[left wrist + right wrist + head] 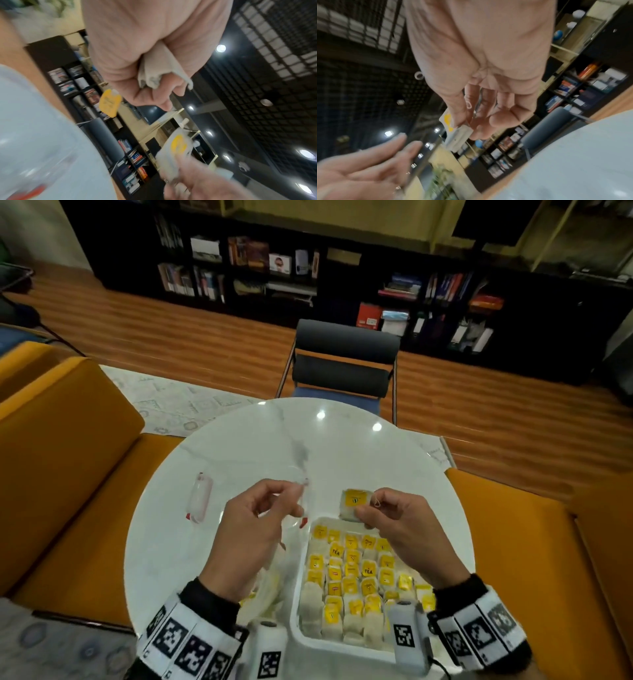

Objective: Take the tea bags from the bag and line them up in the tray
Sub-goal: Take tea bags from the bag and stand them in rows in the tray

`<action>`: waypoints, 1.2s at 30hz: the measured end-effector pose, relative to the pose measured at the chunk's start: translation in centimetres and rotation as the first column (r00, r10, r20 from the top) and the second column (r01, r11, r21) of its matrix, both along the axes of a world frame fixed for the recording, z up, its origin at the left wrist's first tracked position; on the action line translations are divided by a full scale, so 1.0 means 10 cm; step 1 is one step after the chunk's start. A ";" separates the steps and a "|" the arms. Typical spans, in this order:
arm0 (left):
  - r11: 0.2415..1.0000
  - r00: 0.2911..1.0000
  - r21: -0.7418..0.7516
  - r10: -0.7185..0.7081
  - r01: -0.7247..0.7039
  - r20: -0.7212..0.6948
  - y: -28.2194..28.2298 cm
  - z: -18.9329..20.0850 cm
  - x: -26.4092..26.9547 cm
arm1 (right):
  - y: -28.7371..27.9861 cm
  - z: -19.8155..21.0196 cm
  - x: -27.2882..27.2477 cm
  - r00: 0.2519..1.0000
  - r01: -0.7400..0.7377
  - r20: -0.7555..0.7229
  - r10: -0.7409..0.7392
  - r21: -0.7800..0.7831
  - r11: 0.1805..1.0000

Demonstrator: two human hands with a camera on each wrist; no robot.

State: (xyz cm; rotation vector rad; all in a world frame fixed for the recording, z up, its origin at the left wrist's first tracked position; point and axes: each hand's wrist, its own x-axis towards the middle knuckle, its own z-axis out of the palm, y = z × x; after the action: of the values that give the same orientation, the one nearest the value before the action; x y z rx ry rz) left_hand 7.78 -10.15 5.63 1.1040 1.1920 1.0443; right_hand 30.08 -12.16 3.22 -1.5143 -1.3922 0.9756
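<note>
both hands [251, 518] [399, 522] raised, fingers curled, pinching.

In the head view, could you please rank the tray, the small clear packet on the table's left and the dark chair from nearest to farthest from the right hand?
From the right hand:
1. Tray, directly beneath it, on the table's near right.
2. Small clear packet, across the table to the left, beyond the left hand.
3. Dark chair, past the table's far edge.

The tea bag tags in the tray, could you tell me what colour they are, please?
Yellow tags on pale bags, filling the white tray; clearest in the head view.
</note>
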 end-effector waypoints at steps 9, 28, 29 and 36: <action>0.930 0.971 -0.359 0.152 -0.077 0.185 -0.25 -0.41 -0.34 | -0.18 -1.41 -0.26 0.852 -0.192 0.276 0.446 -0.628 0.755; 0.795 0.701 -0.599 0.377 0.090 0.605 -0.06 -0.48 -0.51 | -0.13 -0.61 -0.69 0.864 -0.026 0.466 0.188 -0.333 0.943; 0.800 0.705 -0.593 0.368 0.094 0.607 -0.04 -0.47 -0.48 | -0.16 -0.37 -0.76 0.920 -0.051 0.368 0.136 -0.230 0.972; 0.811 0.731 -0.576 0.331 0.103 0.596 0.02 -0.38 -0.28 | -0.27 0.10 -1.23 0.973 -0.085 0.195 0.123 -0.189 0.978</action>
State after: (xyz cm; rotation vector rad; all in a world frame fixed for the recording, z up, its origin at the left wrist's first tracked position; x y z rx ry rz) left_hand 4.95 -9.94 1.83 0.1066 0.8716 0.9564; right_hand 17.78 -14.82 4.25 -1.7304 -1.5784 1.0557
